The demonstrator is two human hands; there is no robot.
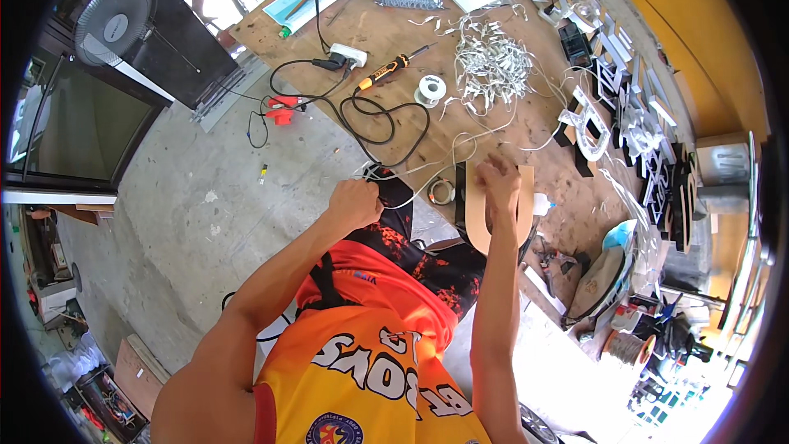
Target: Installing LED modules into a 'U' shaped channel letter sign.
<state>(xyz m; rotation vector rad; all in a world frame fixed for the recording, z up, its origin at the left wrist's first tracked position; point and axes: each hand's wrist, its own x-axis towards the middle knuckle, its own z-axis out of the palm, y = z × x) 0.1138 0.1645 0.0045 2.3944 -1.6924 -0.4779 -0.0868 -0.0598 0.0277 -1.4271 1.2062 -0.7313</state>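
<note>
Right hand (499, 178) pressing on tan letter form (481, 226); left hand (355, 203) fisted around white wires (427, 166).

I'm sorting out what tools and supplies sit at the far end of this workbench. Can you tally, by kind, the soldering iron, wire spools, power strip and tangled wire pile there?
Soldering iron, orange and black handle: 1
Small white wire spool: 1
White power strip: 1
Tangled pile of white wire: 1
Total: 4
</note>
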